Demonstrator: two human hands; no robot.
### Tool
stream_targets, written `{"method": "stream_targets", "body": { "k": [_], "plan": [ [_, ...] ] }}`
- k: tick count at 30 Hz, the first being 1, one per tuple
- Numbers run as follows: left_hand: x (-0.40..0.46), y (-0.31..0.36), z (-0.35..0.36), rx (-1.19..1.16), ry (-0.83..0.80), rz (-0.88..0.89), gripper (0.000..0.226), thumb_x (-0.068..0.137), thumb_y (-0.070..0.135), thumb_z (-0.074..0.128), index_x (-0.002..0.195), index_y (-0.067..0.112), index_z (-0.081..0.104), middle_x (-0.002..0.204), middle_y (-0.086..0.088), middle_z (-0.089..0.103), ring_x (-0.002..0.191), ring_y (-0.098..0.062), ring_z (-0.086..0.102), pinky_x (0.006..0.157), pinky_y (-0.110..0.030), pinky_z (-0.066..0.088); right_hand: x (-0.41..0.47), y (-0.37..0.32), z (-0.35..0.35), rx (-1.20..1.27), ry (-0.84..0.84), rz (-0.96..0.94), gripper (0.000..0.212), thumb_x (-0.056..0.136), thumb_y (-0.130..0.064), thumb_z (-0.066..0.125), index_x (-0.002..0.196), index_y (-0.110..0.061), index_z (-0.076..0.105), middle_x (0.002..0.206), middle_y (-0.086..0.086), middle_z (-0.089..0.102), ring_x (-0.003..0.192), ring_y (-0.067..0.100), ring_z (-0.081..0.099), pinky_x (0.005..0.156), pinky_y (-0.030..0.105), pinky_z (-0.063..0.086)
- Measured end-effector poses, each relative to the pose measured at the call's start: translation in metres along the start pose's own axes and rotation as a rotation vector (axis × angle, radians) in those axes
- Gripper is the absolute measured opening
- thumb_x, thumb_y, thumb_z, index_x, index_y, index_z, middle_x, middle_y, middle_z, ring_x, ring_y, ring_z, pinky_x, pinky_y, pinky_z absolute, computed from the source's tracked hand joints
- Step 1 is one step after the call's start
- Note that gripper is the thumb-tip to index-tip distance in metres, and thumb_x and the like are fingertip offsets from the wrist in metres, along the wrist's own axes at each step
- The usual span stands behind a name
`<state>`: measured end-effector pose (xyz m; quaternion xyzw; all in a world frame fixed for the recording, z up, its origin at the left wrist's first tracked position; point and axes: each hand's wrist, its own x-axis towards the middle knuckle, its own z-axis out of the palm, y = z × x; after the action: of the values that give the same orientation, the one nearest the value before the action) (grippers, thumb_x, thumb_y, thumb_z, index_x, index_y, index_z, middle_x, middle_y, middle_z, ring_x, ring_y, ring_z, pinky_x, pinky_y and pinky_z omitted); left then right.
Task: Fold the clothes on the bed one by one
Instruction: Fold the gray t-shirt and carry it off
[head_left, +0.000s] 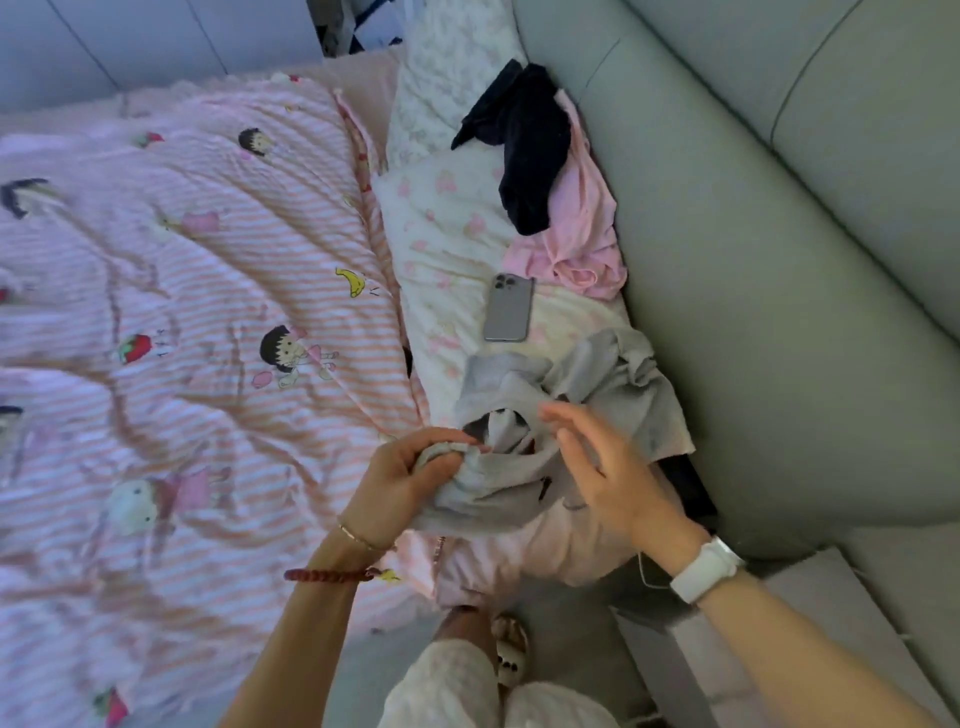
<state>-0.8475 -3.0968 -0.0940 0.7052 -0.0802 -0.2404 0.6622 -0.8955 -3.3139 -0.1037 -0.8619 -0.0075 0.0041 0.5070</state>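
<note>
Writing: no readable text or brand is showing on any item.
Left hand (410, 475): is gripping a bunched edge of the grey garment (566, 410).
Right hand (597, 462): is hovering over the garment, fingers spread, holding nothing.
Grey garment: is lying crumpled just below the phone (509, 307), at the bed's edge.
Other clothes: the pink garment (582, 234) and the dark garment (524, 150) are lying above the phone.
Open room: the striped quilt (182, 312) is lying left of the phone.

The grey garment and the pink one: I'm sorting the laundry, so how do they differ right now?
The grey garment is gripped by the left hand near the bed's edge; the pink garment lies untouched farther up. A dark garment rests on the pink one, nothing on the grey. Both are crumpled and unfolded.
</note>
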Motion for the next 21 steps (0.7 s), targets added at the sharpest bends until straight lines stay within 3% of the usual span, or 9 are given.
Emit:
{"method": "stream_targets", "body": {
  "k": [2, 4, 5, 8, 10, 13, 17, 19, 21],
  "plan": [
    [-0.029, 0.008, -0.030, -0.003, 0.034, 0.005, 0.011, 0.082, 0.008, 0.058, 0.090, 0.008, 0.066, 0.085, 0.004, 0.073, 0.081, -0.011, 0.067, 0.073, -0.021, 0.052, 0.025, -0.013, 0.019, -0.171, -0.142, -0.127, 0.036, 0.096, -0.021, 0.041, 0.131, -0.023, 0.049, 0.131, -0.002, 0.054, 0.127, 0.012, 0.044, 0.107, 0.035, 0.032],
    [-0.059, 0.009, -0.061, 0.025, 0.119, 0.004, 0.012, 0.085, 0.000, 0.058, 0.093, 0.007, 0.064, 0.087, -0.004, 0.072, 0.083, -0.016, 0.067, 0.075, -0.027, 0.053, 0.047, -0.029, 0.055, -0.298, -0.425, -0.146, 0.040, 0.100, -0.021, 0.038, 0.139, -0.028, 0.038, 0.143, -0.002, 0.042, 0.138, 0.011, 0.026, 0.114, 0.042, 0.017],
    [-0.073, 0.008, -0.076, 0.073, 0.216, 0.010, 0.017, 0.086, -0.003, 0.055, 0.094, 0.008, 0.064, 0.090, -0.008, 0.071, 0.084, -0.017, 0.066, 0.077, -0.029, 0.053, 0.054, -0.036, 0.075, -0.356, -0.577, -0.136, 0.039, 0.100, -0.025, 0.036, 0.139, -0.029, 0.037, 0.142, 0.000, 0.044, 0.136, 0.014, 0.031, 0.112, 0.042, 0.020],
    [-0.117, -0.001, -0.122, 0.293, 0.607, 0.054, 0.029, 0.090, -0.004, 0.051, 0.093, 0.022, 0.065, 0.097, -0.004, 0.067, 0.087, -0.002, 0.061, 0.080, -0.015, 0.046, 0.047, -0.054, 0.139, -0.371, -0.947, -0.090, 0.021, 0.101, -0.030, 0.034, 0.097, -0.024, 0.054, 0.095, 0.000, 0.059, 0.082, 0.017, 0.054, 0.075, 0.034, 0.040],
    [-0.144, -0.011, -0.150, 0.368, 0.775, 0.043, 0.029, 0.093, 0.000, 0.049, 0.096, 0.025, 0.064, 0.102, 0.002, 0.065, 0.094, -0.005, 0.058, 0.080, -0.007, 0.041, 0.034, -0.059, 0.171, -0.314, -0.979, -0.138, 0.022, 0.100, -0.025, 0.037, 0.083, -0.022, 0.052, 0.080, -0.004, 0.051, 0.068, 0.011, 0.045, 0.068, 0.030, 0.035],
    [-0.176, -0.035, -0.187, 0.444, 0.888, -0.051, 0.028, 0.094, 0.003, 0.049, 0.114, 0.017, 0.062, 0.112, -0.003, 0.061, 0.105, -0.014, 0.052, 0.087, -0.017, 0.038, 0.030, -0.060, 0.206, -0.302, -0.953, -0.158, 0.028, 0.097, -0.022, 0.039, 0.120, -0.019, 0.056, 0.105, -0.004, 0.052, 0.088, 0.013, 0.050, 0.080, 0.027, 0.038],
    [-0.203, -0.058, -0.223, 0.373, 0.835, -0.063, 0.035, 0.093, -0.001, 0.048, 0.113, 0.027, 0.057, 0.105, 0.008, 0.060, 0.097, -0.007, 0.054, 0.076, -0.001, 0.040, 0.045, -0.057, 0.246, -0.458, -0.884, -0.166, 0.044, 0.096, -0.015, 0.035, 0.138, -0.024, 0.040, 0.136, -0.001, 0.042, 0.100, 0.016, 0.051, 0.077, 0.024, 0.041],
    [-0.212, -0.069, -0.244, 0.349, 0.827, -0.043, 0.038, 0.091, -0.006, 0.048, 0.110, 0.025, 0.056, 0.101, 0.010, 0.061, 0.094, -0.003, 0.055, 0.075, 0.000, 0.040, 0.056, -0.054, 0.269, -0.507, -0.892, -0.137, 0.049, 0.096, -0.015, 0.036, 0.144, -0.025, 0.030, 0.146, -0.001, 0.034, 0.116, 0.018, 0.047, 0.089, 0.029, 0.043],
    [-0.215, -0.080, -0.268, 0.331, 0.838, -0.048, 0.038, 0.091, -0.006, 0.049, 0.109, 0.026, 0.057, 0.099, 0.012, 0.062, 0.096, 0.004, 0.055, 0.078, -0.002, 0.041, 0.068, -0.055, 0.295, -0.475, -0.928, -0.075, 0.056, 0.097, -0.017, 0.041, 0.148, -0.024, 0.018, 0.154, -0.002, 0.023, 0.137, 0.018, 0.030, 0.109, 0.031, 0.029]
  ]
}}
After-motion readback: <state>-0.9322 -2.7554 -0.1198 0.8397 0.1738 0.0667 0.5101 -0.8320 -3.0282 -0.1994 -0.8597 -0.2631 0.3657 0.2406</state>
